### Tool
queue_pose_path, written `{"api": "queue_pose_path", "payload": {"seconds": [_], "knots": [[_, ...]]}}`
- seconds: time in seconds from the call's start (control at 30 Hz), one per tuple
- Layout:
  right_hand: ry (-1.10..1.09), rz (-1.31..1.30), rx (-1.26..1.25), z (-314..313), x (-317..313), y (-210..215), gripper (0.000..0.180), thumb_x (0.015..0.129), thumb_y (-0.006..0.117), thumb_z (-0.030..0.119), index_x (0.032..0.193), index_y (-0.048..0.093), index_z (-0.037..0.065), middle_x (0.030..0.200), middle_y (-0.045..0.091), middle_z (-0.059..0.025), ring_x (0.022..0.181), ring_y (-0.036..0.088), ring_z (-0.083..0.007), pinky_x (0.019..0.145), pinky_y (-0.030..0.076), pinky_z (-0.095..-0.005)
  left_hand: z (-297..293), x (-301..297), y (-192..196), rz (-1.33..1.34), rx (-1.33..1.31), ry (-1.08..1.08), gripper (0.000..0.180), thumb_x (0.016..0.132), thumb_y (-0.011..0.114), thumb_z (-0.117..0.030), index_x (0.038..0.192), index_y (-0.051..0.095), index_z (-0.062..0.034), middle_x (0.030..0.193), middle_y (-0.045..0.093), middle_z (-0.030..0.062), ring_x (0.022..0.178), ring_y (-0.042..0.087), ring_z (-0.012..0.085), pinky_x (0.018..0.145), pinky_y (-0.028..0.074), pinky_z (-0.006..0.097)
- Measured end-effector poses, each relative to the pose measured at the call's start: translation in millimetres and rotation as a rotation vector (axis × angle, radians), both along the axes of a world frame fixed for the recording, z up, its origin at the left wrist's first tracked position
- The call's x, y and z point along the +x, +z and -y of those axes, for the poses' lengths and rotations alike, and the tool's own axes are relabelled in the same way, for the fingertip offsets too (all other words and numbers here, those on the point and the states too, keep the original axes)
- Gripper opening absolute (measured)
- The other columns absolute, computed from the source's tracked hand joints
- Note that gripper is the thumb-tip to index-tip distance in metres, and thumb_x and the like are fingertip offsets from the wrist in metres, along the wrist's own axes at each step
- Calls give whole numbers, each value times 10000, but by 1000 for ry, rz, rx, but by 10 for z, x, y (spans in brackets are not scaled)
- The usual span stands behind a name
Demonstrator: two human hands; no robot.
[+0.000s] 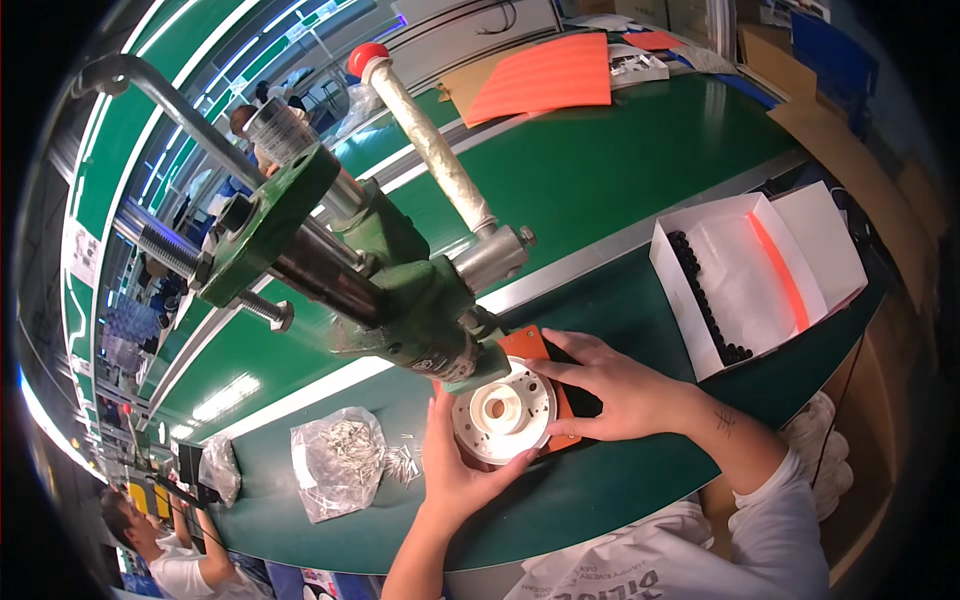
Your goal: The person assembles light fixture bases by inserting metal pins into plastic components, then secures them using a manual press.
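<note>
Left hand (462,482) and right hand (630,392), fingers spread, grip one white disc (503,428) by opposite edges beneath one press (405,310); tabletop (620,295) separates them from one box (677,297), one bag (342,465).

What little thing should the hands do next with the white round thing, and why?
Maybe gently steady and line up the white round part under the green press. I think so because the left hand and right hand hold its two sides, and the press's lower end covers its far edge in this view.
</note>
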State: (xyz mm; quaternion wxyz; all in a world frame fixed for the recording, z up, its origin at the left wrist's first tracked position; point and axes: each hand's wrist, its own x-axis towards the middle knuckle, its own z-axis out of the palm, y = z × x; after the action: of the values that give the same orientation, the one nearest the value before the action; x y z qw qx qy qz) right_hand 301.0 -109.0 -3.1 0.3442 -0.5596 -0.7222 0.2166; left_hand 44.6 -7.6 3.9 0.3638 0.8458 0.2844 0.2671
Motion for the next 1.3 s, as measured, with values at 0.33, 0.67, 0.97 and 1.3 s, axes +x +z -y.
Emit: {"api": "queue_pose_path", "payload": {"seconds": [0.33,0.67,0.97,1.3], "knots": [[-47,47,-16,38,-100,40,765,921,790,435,1533,520,66,1651,303,-330,1508,348,-505,1235,346,-535,-140,-58,134,-182,84,-15,1097,673,992,-368,1533,421,2,1498,546,276,1474,460,437,1247,286,550],[-350,68,548,331,-30,571,281,837,855,126,1087,779,23,1040,785,-137,889,775,-283,775,624,-352,-102,-49,-34,104,7,-125,1081,743,924,-120,1593,276,40,1458,537,208,1344,579,301,1120,477,411],[-652,215,-107,376,1702,441,155,873,760,111,948,731,-22,822,753,-150,766,741,-264,740,572,-367,-90,-116,-242,73,106,-50,1160,725,948,-339,1587,293,76,1565,423,335,1504,380,511,1224,332,534],[-598,-69,-295,340,1773,299,419,792,751,21,1194,652,-43,983,765,-162,878,742,-204,802,598,-321,-98,-128,-235,57,211,-37,1135,747,934,-361,1576,301,88,1563,416,351,1509,366,520,1225,327,544]]}}
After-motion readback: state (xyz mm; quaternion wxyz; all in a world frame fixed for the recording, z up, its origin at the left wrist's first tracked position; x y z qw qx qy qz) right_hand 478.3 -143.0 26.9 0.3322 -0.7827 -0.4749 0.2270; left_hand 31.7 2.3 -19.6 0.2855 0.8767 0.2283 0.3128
